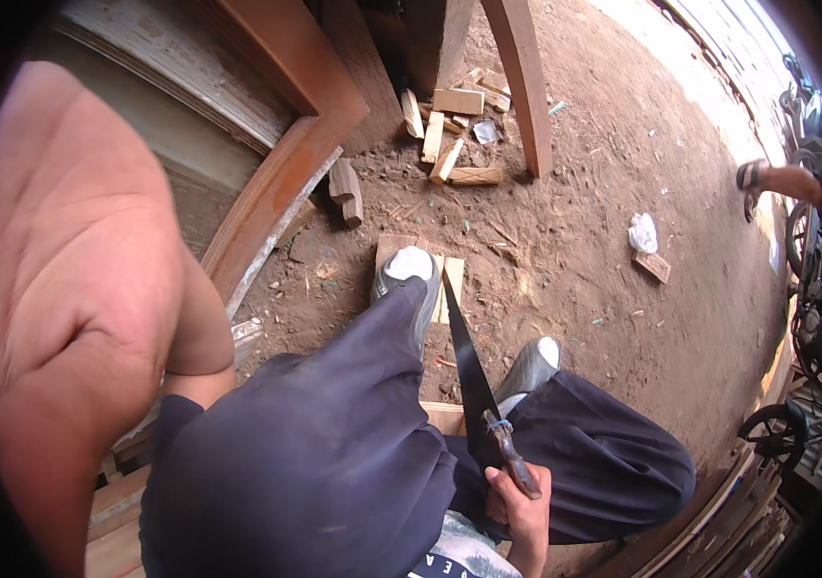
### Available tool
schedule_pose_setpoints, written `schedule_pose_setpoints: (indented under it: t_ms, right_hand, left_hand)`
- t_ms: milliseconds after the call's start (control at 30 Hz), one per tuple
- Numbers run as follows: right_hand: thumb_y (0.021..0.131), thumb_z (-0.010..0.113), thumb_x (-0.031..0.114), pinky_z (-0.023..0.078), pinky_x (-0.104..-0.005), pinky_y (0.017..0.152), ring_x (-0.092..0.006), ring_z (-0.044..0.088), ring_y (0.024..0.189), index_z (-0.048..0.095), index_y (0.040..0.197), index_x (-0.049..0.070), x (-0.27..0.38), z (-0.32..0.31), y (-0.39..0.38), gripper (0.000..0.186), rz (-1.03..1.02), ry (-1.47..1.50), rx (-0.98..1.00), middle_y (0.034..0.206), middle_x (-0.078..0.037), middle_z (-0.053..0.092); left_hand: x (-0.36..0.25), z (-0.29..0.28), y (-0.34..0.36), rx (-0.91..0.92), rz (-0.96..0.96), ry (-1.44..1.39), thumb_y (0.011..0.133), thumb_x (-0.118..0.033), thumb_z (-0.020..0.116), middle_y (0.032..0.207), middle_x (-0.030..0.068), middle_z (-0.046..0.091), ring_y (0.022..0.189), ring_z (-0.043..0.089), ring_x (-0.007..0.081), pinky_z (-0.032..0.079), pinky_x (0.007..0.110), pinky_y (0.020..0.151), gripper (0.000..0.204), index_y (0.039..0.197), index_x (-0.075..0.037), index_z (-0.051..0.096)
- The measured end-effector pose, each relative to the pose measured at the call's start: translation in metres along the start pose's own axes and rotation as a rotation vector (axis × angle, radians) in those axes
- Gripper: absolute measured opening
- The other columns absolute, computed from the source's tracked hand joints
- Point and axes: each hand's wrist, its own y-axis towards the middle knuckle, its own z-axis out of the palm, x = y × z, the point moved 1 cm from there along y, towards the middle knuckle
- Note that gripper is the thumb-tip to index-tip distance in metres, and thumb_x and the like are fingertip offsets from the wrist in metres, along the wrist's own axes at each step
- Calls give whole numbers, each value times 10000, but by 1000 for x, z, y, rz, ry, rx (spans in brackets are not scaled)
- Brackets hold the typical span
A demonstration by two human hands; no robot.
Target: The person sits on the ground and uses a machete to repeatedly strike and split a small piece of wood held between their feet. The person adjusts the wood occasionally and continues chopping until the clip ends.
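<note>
My right hand is wrapped round the dark wooden handle of a handsaw at my lap. A blue tie circles the handle near the blade. The long dark blade points away from me, its tip beside a light wood piece under my grey-shod left foot. Very close up, bare skin of my left hand or arm fills the left side; its fingers do not show, and nothing held can be seen there. My other foot rests on the dirt.
Ahead lie several wood offcuts beside an upright wooden leg. A brown wooden frame leans at left. White plastic lies on the dirt. At right are another person's leg, motorbikes and stacked boards.
</note>
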Motion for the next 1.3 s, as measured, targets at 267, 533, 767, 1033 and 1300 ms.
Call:
schedule_pose_setpoints:
  t_ms: [267, 533, 767, 1033, 1300]
  right_hand:
    - [911, 759, 150, 317, -271, 468, -31, 412, 513, 516, 626, 56, -24, 0, -4, 386, -37, -154, -113, 554, 50, 486]
    - [937, 743, 124, 340, -262, 449, -39, 446, 485, 520, 663, 43, -17, 7, 9, 362, -26, -69, -33, 565, 38, 505]
    - [921, 731, 85, 310, -261, 426, -54, 409, 457, 526, 677, 48, -19, 6, 0, 320, -83, -70, -73, 564, 40, 481]
    - [895, 710, 79, 309, -269, 512, -25, 390, 580, 499, 677, 40, -26, 7, 0, 306, -274, -231, -230, 610, 74, 461]
    - [918, 641, 161, 340, -299, 526, -67, 415, 603, 575, 793, -14, -12, 5, -8, 225, -177, -353, -110, 661, 36, 502]
  left_hand:
    - [110, 110, -223, 231, -1043, 18, 1106, -265, 423, 1164, 131, 712, 1031, 687, 217, 550, 386, 946, 331, 1196, -61, 668]
    - [83, 175, -385, 689, -1152, 284, 950, -296, 599, 1238, 125, 694, 1224, 597, 310, 437, 473, 1096, 350, 1189, -59, 695]
    - [83, 178, -383, 574, -1193, 299, 910, -254, 639, 1089, 111, 718, 1118, 626, 319, 479, 454, 1025, 225, 1015, -68, 710]
    - [81, 177, -378, 502, -1261, 263, 908, -274, 665, 1072, 106, 708, 1123, 612, 324, 468, 475, 1027, 207, 936, -76, 717]
    - [77, 176, -376, 489, -1309, 280, 910, -270, 654, 1124, 134, 702, 1177, 599, 334, 442, 506, 1058, 229, 978, -59, 711]
